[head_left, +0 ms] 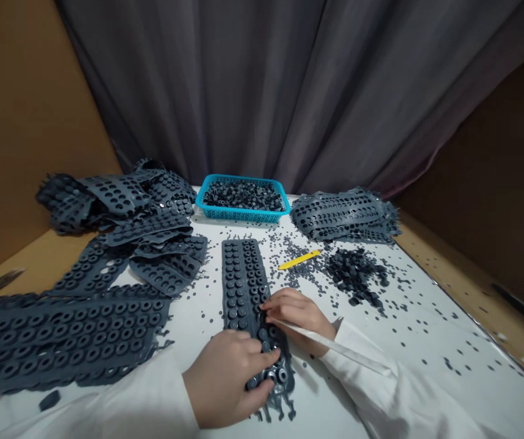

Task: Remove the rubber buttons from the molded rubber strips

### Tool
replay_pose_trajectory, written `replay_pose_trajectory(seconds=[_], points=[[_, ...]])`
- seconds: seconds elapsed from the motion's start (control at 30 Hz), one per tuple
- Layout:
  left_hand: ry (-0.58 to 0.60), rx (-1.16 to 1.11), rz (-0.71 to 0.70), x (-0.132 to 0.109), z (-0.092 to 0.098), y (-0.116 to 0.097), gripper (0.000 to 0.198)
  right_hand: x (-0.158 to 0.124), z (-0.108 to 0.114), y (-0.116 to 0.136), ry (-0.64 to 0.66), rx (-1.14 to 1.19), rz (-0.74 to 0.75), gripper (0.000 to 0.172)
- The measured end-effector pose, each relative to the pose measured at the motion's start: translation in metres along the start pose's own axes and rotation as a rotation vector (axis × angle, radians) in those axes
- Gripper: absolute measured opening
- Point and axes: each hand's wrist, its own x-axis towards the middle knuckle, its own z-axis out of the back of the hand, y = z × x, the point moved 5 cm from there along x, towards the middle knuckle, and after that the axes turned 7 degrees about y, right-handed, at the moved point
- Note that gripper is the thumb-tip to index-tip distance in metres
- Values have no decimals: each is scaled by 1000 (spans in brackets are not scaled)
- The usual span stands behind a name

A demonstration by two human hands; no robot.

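While the left hand [225, 378] clenches the near end of a rubber strip [243, 274], which lies on the bench [321, 402] with its long axis pointing away from the person, the right hand [296, 316] grips its edge, and both hands partly hide that end.

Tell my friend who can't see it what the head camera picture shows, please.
A person's left hand and right hand rest on a dark grey rubber strip covered in round bumps, on a white table. Small round bits lie scattered nearby and fill a blue basket, and a yellow plastic tool lies near them.
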Motion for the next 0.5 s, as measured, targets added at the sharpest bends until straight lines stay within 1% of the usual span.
replay_pose_trajectory(seconds=[0.1, 0.2, 0.27, 0.37, 0.5], points=[[-10, 0, -6, -1, -1, 0, 34, 0, 7, -4, -75, 16, -80, 11], [-33, 13, -16, -1, 0, 0, 34, -3, 13, -4, -128, 118, -159, 8], [-64, 33, -36, -1, 1, 0, 34, -5, 13, 0, -118, 199, -184, 5], [-133, 88, -84, -3, 2, -1, 34, -10, 6, 8, -67, 288, -171, 5], [-231, 171, -134, -7, 2, -4, 25, -14, -2, 15, -24, 337, -148, 8]])
